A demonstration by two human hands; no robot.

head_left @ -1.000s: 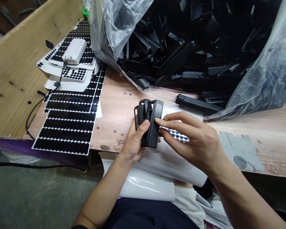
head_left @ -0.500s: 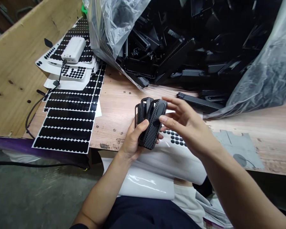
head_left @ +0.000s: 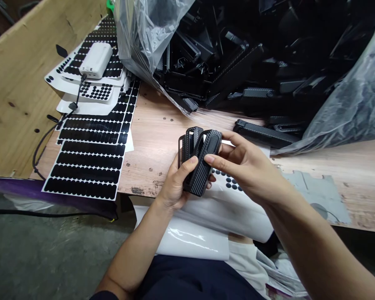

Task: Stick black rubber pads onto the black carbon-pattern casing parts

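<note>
My left hand (head_left: 175, 183) is wrapped round a small bunch of black plastic cases with a carbon-fibre pattern, its thumb across them. The front case (head_left: 200, 177) faces up and has a smooth elongated oval on its upper part; the others (head_left: 190, 139), with open frames, lean behind it to the left. My right hand (head_left: 243, 162) grips the front case at its right side. Its thumb lies flat on the face, by the lower end of the oval, while the fingers bend round the far edge. Just below, a white sheet with round black stickers (head_left: 233, 183) is partly hidden by the hands.
A clear plastic bag (head_left: 150, 37) full of black cases (head_left: 234, 71) fills the back. One case (head_left: 265, 133) lies at its mouth. Sheets of black stickers (head_left: 84, 171) and a white power bank (head_left: 96, 60) with a cable lie left. A grey flat piece (head_left: 315, 191) is at right.
My right thumb has come down over the small round dark spot below the oval on the front case, and the right fingers have closed nearer its edge. The left hand keeps its hold.
</note>
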